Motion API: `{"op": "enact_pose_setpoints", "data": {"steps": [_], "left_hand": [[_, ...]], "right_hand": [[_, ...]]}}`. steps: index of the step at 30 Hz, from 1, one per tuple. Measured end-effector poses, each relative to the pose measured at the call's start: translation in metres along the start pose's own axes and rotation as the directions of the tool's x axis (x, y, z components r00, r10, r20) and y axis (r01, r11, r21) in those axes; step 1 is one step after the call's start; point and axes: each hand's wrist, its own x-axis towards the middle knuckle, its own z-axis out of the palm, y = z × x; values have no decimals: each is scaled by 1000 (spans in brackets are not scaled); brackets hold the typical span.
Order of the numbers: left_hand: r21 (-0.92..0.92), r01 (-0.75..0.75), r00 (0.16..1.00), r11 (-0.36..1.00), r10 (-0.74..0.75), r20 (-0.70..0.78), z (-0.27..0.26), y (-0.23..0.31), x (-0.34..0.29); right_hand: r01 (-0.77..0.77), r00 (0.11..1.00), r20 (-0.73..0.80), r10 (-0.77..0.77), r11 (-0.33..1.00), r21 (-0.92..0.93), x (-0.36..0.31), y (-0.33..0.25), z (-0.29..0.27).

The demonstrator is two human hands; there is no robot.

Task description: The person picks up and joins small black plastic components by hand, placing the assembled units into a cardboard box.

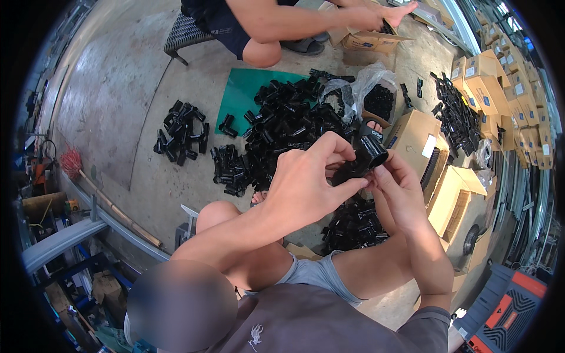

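Observation:
Between my two hands is a black tubular fitting [372, 150], with its round end turned up and to the right. My left hand [309, 179] pinches it from the left with thumb and fingers. From the right, the fingertips of my right hand [401, 191] close on its lower side. The thumbs nearly meet beneath it, and any small part between them is hidden. Beyond my hands spreads a large heap of similar black fittings [276, 112], partly on a green sheet [235, 88]. Another pile of black pieces [356, 226] lies between my legs.
A smaller fitting pile [179, 132] lies left. Bags of small black parts [379, 100] stand beyond my hands. Open cardboard boxes [453, 200] and more black pieces [456, 117] are on the right. Across the heap, a person reaches to a box [371, 42]. A broom [118, 203] lies left.

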Motion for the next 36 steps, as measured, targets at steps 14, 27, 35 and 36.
{"op": "enact_pose_setpoints", "data": {"steps": [14, 27, 35, 36], "left_hand": [[-32, 31, 998, 999, -29, 59, 1, -3, 1], [216, 39, 946, 976, -106, 305, 27, -21, 8], [-125, 80, 970, 989, -48, 237, 20, -20, 3], [-105, 102, 970, 989, -75, 232, 18, -26, 8]], "right_hand": [[-26, 1000, -9, 26, 1000, -8, -1, 3, 0], [160, 987, 142, -78, 618, -770, 11, -12, -18], [51, 904, -247, -349, 661, -749, -48, -21, -100], [-33, 877, -379, -297, 748, -663, -75, -18, -124]]}}
